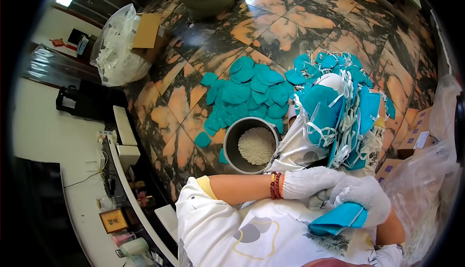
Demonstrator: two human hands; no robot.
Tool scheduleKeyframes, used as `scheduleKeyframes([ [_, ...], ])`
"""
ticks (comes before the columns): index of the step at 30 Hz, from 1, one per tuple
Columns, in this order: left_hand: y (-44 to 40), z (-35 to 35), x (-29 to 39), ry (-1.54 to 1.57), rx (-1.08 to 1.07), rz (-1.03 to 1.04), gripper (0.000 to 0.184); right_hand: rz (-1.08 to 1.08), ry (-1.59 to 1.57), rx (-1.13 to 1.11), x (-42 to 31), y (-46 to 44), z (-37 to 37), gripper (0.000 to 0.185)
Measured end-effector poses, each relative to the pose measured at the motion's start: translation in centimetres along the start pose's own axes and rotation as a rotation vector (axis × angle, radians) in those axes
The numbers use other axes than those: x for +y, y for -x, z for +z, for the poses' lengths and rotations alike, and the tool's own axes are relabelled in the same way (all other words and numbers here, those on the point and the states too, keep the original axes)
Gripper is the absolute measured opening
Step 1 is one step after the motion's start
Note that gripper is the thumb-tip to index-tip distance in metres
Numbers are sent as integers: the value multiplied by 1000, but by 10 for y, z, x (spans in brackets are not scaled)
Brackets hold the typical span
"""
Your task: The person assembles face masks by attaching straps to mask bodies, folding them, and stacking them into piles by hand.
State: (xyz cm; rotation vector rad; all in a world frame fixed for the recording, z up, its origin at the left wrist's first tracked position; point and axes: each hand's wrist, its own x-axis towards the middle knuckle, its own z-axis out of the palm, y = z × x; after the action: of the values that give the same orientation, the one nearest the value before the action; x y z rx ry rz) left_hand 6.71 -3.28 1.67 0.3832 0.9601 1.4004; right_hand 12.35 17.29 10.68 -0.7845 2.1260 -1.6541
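Both hands wear white knitted gloves. My right hand [363, 199] is closed around a folded teal face mask [338, 218], held in front of the white patterned shirt. My left hand [310, 182], with red beads at the wrist, reaches across and meets the right hand; its fingertips are largely hidden there. Just beyond the hands, teal masks with white straps [322, 114] lie stacked over my lap and knee. A further heap of strapped masks [334, 63] sits on the floor past the knee.
Loose teal mask pieces [237, 92] are spread on the marble floor. A grey bucket [231, 138] holding white granular material [255, 146] stands by my leg. Cardboard boxes [417, 131] and clear plastic [416, 184] are at right; a bagged box [121, 49] and cabinet [128, 184] at left.
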Motion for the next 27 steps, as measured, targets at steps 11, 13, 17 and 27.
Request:
scheduleKeyframes([
  [11,26,-6,29,-775,1,295,24,146,92,-105,14,14,9,22],
  [13,38,-5,32,-954,18,358,22,189,174,-165,9,19,4,26],
  [17,66,-1,35,-1014,16,324,21,231,56,-219,-4,32,2,28],
  [27,112,-15,27,-1041,36,237,22,230,92,-125,3,84,-16,37],
])
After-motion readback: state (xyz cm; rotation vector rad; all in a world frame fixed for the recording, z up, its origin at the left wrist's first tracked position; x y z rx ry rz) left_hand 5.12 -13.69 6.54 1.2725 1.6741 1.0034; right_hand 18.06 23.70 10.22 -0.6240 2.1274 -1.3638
